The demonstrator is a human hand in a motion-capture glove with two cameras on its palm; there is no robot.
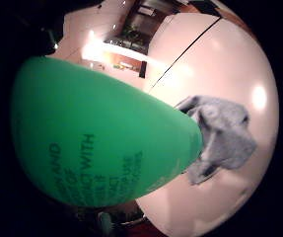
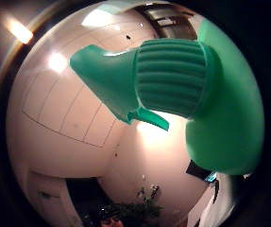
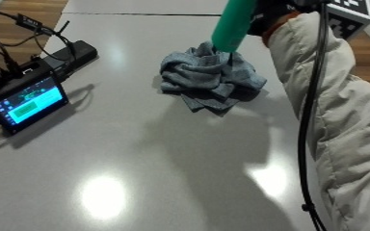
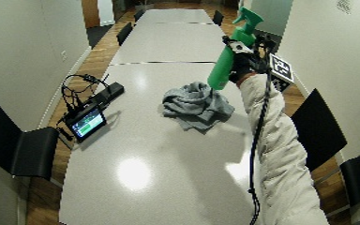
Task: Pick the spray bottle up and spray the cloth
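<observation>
Bottle: a green spray bottle [image 4: 230, 56] is held up in the air above the tabletop [image 4: 142, 154], clear of it, with its base lowest and its spray head highest.
Right hand: the gloved right hand [image 4: 242, 63] is wrapped round the upper body of the bottle, just below the head; in the outside view only a little of the glove [image 3: 268, 19] is shown, and single fingers cannot be made out.
Cloth: a grey cloth [image 3: 207, 77] lies bunched on the tabletop, directly under the bottle's base, towards 7 o'clock from the hand in the wide outside view.
Long axis: the bottle is tilted, its axis running from about 1 o'clock at the head to 7 o'clock at the base in the wide outside view.
Nozzle: in the thumb-side palm view the head [image 2: 125, 75] and trigger [image 2: 149, 118] are seen against the ceiling, so the nozzle is judged to point up and away, not at the cloth.
Coming move: the head is judged to need turning down towards the cloth before the trigger is squeezed.
Progress: the pick-up is judged done; the spraying is not yet done.
Other things: a small screen [image 3: 24, 101] with cables lies at the tabletop's edge, well apart from the cloth.
</observation>
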